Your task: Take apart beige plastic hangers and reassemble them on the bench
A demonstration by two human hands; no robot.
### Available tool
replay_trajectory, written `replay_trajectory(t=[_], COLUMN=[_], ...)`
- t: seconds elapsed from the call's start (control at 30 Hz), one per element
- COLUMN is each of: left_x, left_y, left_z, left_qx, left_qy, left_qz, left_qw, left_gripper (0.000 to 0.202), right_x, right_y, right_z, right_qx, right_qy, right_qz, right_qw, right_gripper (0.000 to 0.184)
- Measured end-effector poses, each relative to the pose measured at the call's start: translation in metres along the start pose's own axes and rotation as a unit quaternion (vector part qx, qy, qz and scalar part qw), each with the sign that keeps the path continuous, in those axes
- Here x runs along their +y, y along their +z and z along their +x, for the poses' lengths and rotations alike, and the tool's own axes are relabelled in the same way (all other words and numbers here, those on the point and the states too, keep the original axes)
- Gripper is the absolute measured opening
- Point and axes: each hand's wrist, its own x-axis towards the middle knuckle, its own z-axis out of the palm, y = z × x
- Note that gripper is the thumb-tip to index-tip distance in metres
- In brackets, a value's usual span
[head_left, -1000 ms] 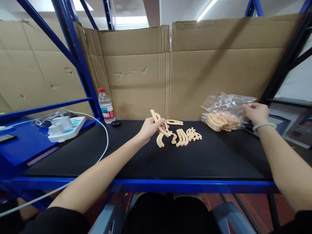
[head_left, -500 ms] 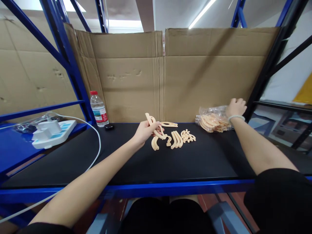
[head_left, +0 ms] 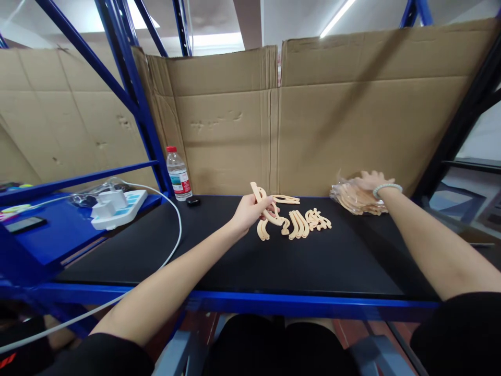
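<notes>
My left hand [head_left: 250, 211] is closed around pale, curved wooden pieces [head_left: 259, 194], held just above the table near its middle. Below and beside it lie more loose wooden pieces: a curved pair [head_left: 262, 230], a row of several curved strips [head_left: 299, 224], a cluster of small branching pieces [head_left: 318, 220] and a long slotted piece [head_left: 287, 199] farther back. At the right, my right hand [head_left: 371, 180], with a beaded bracelet on its wrist, rests on a clear plastic bag [head_left: 352, 196] full of similar pieces. Its fingers look stretched out over the bag.
A water bottle [head_left: 179, 175] with a red cap stands at the back left, with a small black object [head_left: 193, 201] beside it. A white power strip [head_left: 119, 209] and its cable [head_left: 178, 237] lie at the left. Cardboard [head_left: 227, 125] walls the table's back.
My right hand has come down from above the bag onto it. The view has turned a little, so everything sits farther right. My left hand keeps the wooden pieces in its hold.
</notes>
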Motion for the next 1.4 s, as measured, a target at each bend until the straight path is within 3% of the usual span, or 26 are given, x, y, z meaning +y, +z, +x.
replay_trajectory(t=[0.1,0.17,0.2,0.33,0.47,0.6,0.77,1.2,1.4], left_x=[0.000,-0.001,-0.001,-0.002,-0.001,-0.001,-0.002,-0.002,0.003], left_y=[0.000,0.001,0.001,0.005,0.009,0.012,0.013,0.012,0.015], left_z=[0.000,-0.001,-0.001,-0.003,-0.007,-0.012,-0.014,-0.012,-0.016], left_qx=[-0.001,-0.002,-0.006,-0.033,-0.076,-0.144,-0.185,-0.115,-0.086], left_qy=[-0.010,-0.016,-0.017,0.002,0.015,0.043,0.047,0.058,0.067], left_qz=[0.003,0.005,0.006,0.006,0.010,0.003,0.024,0.054,0.045], left_qw=[1.000,1.000,1.000,0.999,0.997,0.989,0.981,0.990,0.993], left_gripper=[0.018,0.018,0.017,0.018,0.020,0.025,0.031,0.031,0.024], right_x=[-0.020,-0.042,-0.056,-0.110,-0.140,-0.142,-0.135,-0.141,-0.142], right_y=[-0.025,-0.044,-0.052,-0.070,-0.052,-0.025,-0.016,-0.020,-0.021], right_z=[-0.014,-0.032,-0.044,-0.112,-0.171,-0.192,-0.195,-0.204,-0.206], right_qx=[0.071,0.160,0.169,0.026,-0.143,-0.273,-0.333,-0.373,-0.405], right_qy=[-0.035,-0.092,-0.127,-0.219,-0.292,-0.246,-0.177,-0.152,-0.084], right_qz=[-0.005,0.066,0.114,0.281,0.362,0.439,0.479,0.512,0.528], right_qw=[0.997,0.981,0.971,0.934,0.874,0.820,0.793,0.759,0.741], right_gripper=[0.035,0.034,0.031,0.018,0.019,0.022,0.025,0.021,0.017])
